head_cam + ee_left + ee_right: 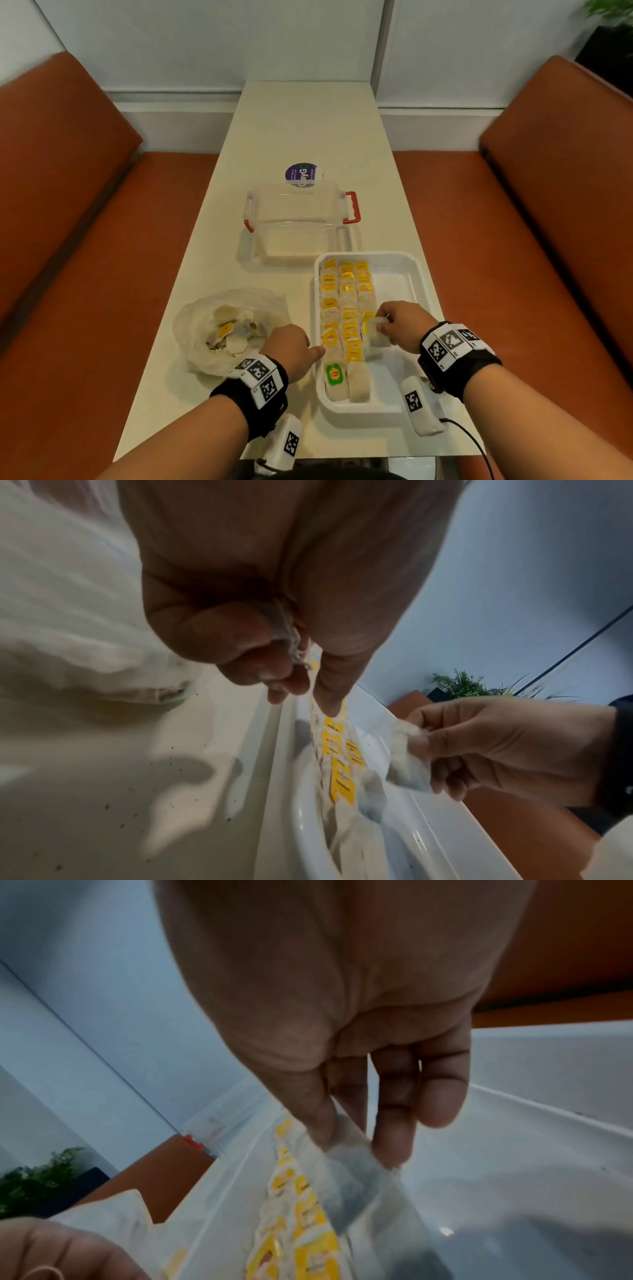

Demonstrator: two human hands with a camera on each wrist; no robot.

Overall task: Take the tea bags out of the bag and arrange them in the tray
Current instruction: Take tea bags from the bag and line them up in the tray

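White tray (pixel 407 274) sits on the cream table (pixel 305 130), taken here as the landmark. Its left part is filled with three rows of tea bags (pixel 346 301) with yellow tags, running from the far wall toward the near wall; one bag at the near end of the left row carries a green and yellow label. The right part of the tray floor is bare.

Right hand (pixel 400 322) is over the middle of the tray, thumb and fingers pinching one tea bag (pixel 375 330) at the near end of the third row; the bag hangs tilted from the fingers in the right wrist view (pixel 356 1185).

Left hand (pixel 291 346) is just left of the tray's left wall, fingers curled, forefinger reaching to the rim. The left wrist view shows something pale and crumpled (pixel 287 631) tucked in the curled fingers; what it is cannot be told.

Crumpled clear plastic bag (pixel 205 308) lies left of the tray, loose tea bags inside. A clear storage box (pixel 294 219) with red latches stands beyond the tray, a purple round sticker (pixel 301 174) behind it.
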